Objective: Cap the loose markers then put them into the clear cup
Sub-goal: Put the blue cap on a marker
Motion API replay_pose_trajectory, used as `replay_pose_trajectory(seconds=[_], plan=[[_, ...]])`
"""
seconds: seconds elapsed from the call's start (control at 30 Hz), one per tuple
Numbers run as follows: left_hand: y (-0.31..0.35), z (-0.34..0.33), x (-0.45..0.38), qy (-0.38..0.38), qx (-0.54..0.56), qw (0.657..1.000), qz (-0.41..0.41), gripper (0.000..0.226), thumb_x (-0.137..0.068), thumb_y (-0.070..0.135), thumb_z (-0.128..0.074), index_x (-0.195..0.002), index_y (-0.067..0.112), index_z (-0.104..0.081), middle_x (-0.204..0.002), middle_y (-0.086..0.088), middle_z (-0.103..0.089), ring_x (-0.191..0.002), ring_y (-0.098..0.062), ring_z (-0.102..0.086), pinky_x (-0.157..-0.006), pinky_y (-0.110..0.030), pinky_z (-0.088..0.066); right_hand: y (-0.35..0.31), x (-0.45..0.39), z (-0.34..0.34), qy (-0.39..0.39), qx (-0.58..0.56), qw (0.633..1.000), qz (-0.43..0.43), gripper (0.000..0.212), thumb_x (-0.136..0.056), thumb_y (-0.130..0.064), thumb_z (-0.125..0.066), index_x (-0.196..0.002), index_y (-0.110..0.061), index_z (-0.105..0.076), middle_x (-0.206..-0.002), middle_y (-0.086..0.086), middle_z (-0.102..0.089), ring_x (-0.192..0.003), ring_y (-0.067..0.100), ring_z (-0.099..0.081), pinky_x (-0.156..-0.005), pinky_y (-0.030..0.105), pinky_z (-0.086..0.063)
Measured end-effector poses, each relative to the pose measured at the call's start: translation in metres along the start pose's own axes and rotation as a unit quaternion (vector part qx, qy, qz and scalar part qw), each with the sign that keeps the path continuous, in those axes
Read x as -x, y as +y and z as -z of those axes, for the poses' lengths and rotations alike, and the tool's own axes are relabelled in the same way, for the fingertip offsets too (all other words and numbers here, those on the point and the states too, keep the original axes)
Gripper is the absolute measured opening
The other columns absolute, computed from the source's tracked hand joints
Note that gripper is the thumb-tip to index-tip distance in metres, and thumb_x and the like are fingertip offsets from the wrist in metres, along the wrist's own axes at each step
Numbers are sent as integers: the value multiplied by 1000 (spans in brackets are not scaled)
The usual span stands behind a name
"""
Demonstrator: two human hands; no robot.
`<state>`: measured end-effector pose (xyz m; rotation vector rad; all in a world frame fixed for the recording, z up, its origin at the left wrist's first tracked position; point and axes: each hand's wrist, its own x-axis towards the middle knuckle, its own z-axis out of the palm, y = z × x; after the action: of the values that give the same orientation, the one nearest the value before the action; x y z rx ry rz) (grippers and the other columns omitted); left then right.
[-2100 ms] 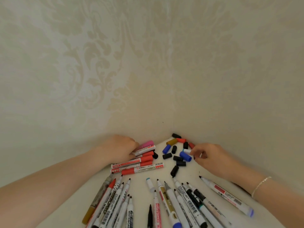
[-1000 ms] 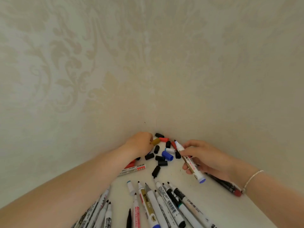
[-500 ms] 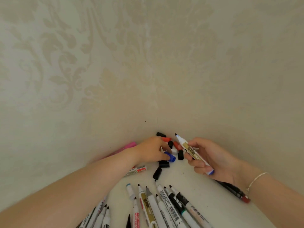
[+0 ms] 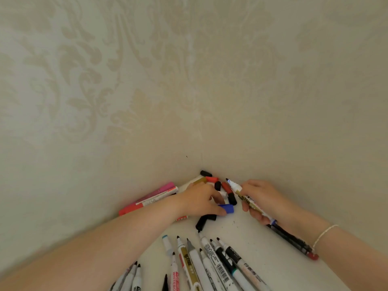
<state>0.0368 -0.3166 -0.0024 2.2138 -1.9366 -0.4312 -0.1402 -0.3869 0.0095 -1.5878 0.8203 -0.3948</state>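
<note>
The right hand [image 4: 265, 199] grips an uncapped blue-tipped marker [image 4: 247, 200], fingers curled round its barrel, tip pointing away toward the wall corner. The left hand [image 4: 201, 200] pinches a blue cap [image 4: 226, 208] between thumb and fingertips, just left of that marker. Beyond and between the two hands lies a heap of loose caps [image 4: 218, 185] (black, red, one gold). Uncapped markers [image 4: 210, 263] fan out on the white table [image 4: 262, 248] nearer than both hands; capped red ones [image 4: 151, 199] lie left of the left hand
</note>
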Motion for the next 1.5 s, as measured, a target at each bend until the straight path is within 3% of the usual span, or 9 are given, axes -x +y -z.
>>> replay_pose_trajectory(seconds=[0.07,0.2,0.27,0.57,0.67,0.87,1.1,1.23,1.5], plan=[[2,-4,-2,37,-4,999,-13,28,-86,38,-67,-108,21,-69,-102,7,-61,-99,-12,-54,-77,-26,-38,1,3,0,-2,9,1000,7,18,-94,-18,-47,-98,-2,-55,-64,11,-56,-33,14,-36,-37,17,-23],[1,14,2,125,268,955,13,19,-82,19,-74,-100,18,-67,-101,1,-71,-91,-11,-64,-88,-26,-49,-2,6,0,-3,1,999,36,13,-93,-15,-51,-97,-5,-59,-67,12,-58,-34,16,-40,-36,20,-27],[-2,27,7,135,314,939,31,20,-81,20,-75,-100,22,-67,-101,3,-73,-96,-10,-66,-89,-24,-49,-3,7,1,6,14,999,46,11,-91,-11,-51,-95,-9,-60,-68,10,-60,-35,16,-42,-35,19,-29],[-8,41,34,87,310,946,21,21,-80,11,-75,-98,22,-70,-98,3,-72,-83,-1,-65,-79,-11,-48,-10,14,-9,-19,90,991,93,11,-90,-11,-55,-94,-14,-64,-69,5,-63,-41,15,-44,-37,19,-29],[-9,44,41,44,300,953,20,21,-82,14,-74,-98,26,-70,-101,-2,-73,-86,-7,-66,-88,-24,-52,-13,16,-11,-29,145,984,104,18,-86,-7,-59,-99,-17,-66,-74,5,-66,-45,15,-48,-36,20,-31],[-9,51,54,-29,409,910,54,14,-94,17,-59,-105,22,-64,-85,5,-66,-77,-4,-62,-80,-22,-52,-25,21,-9,-20,118,985,124,27,-81,6,-63,-99,-12,-72,-74,1,-66,-38,0,-46,-35,12,-32],[-10,54,63,-48,438,895,64,16,-93,14,-60,-109,18,-63,-102,-6,-71,-77,-9,-66,-80,-24,-53,-26,22,-13,6,220,963,154,30,-76,-7,-72,-95,-30,-73,-85,-4,-68,-52,2,-48,-57,18,-42],[-11,59,70,-52,443,893,65,20,-94,11,-58,-113,14,-64,-99,-7,-71,-73,-7,-65,-76,-21,-54,-28,26,-20,11,240,955,176,30,-77,-8,-72,-96,-32,-72,-85,-11,-66,-55,-3,-49,-55,9,-37],[-12,66,84,-42,513,853,90,17,-95,9,-53,-106,10,-66,-93,-7,-71,-71,-9,-64,-73,-23,-53,-28,26,-36,51,200,957,205,32,-75,-12,-74,-88,-41,-71,-84,-8,-70,-64,9,-58,-70,31,-50]])
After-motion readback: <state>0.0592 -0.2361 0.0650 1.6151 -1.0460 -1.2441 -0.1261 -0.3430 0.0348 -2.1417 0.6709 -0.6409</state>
